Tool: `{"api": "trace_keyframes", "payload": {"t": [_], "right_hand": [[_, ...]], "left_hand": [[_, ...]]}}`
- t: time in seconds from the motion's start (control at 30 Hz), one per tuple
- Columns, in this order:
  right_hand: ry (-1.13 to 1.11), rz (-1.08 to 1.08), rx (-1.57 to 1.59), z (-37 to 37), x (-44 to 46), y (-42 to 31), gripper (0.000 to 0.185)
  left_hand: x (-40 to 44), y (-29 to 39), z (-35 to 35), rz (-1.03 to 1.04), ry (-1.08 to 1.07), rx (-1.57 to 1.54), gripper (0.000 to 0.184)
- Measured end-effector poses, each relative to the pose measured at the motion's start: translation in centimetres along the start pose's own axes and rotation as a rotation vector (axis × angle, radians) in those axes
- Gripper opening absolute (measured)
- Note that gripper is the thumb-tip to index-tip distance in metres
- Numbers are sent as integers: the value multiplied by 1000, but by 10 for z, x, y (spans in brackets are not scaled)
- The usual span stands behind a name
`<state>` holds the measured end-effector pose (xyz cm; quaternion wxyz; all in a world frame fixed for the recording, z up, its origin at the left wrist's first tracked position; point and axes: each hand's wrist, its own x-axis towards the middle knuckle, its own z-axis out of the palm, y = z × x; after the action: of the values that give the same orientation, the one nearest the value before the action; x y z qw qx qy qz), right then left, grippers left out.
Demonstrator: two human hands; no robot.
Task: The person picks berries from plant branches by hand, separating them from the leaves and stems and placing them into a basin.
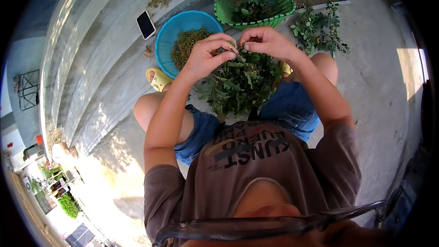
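My left hand [211, 56] and my right hand [267, 43] are close together over a pile of leafy green branches [240, 87] between my knees. The fingers of my left hand pinch a small stem or sprig at its tip. Thumb and forefinger of my right hand are closed on a small bit of plant beside it. Just left of my left hand is a blue basin [165, 41], with a heap of small greenish-brown clusters [186, 48] inside. A green woven basket [279, 11] holding leafy sprigs stands beyond my right hand.
A phone [146, 25] lies on the grey steps left of the basin, near some dried sprigs [158, 1]. More leafy branches [318, 29] lie on the concrete at the right. My yellow clogs [158, 80] are beside the basin and the pile.
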<state>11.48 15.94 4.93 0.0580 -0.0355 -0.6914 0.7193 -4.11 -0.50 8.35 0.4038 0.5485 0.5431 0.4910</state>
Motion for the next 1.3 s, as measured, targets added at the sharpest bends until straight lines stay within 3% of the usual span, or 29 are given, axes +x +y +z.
{"api": "trace_keyframes", "payload": {"t": [0.07,0.13,0.43,0.63,0.73,0.8,0.83,0.9,0.97,1.0,1.03,1.1,1.3], "right_hand": [[49,2,-17,-4,0,3,16],[239,16,67,-6,-3,0,15],[162,-63,161,-1,-9,-7,14],[274,-114,263,2,-3,-8,13],[373,-352,403,-5,10,-11,14],[604,-474,384,-4,25,-19,15],[554,-578,344,-8,33,-26,15],[685,-551,360,3,55,-49,14],[748,-517,70,18,80,-63,15],[675,-502,-228,21,89,-64,13],[681,-504,-227,21,95,-55,13],[430,-484,-567,22,106,-29,20],[81,-187,-316,-20,34,1,20]], "left_hand": [[-1,-2,-1,3,-17,-16,6],[-2,1,-1,-3,-31,-41,6],[-3,-9,5,16,-86,7,6],[-6,-7,6,-87,-47,-64,7],[-7,-16,0,-97,28,-198,8],[-7,-14,-4,-105,89,-266,8],[-8,-12,-6,-129,124,-275,7],[-10,-13,-10,-113,145,-327,7],[-11,-15,-15,-105,184,-400,8],[-11,-17,-18,-107,178,-398,8],[-11,-19,-21,-102,179,-420,8],[-12,-20,-27,-96,180,-437,9],[-11,-11,-35,-64,155,-404,9]]}}
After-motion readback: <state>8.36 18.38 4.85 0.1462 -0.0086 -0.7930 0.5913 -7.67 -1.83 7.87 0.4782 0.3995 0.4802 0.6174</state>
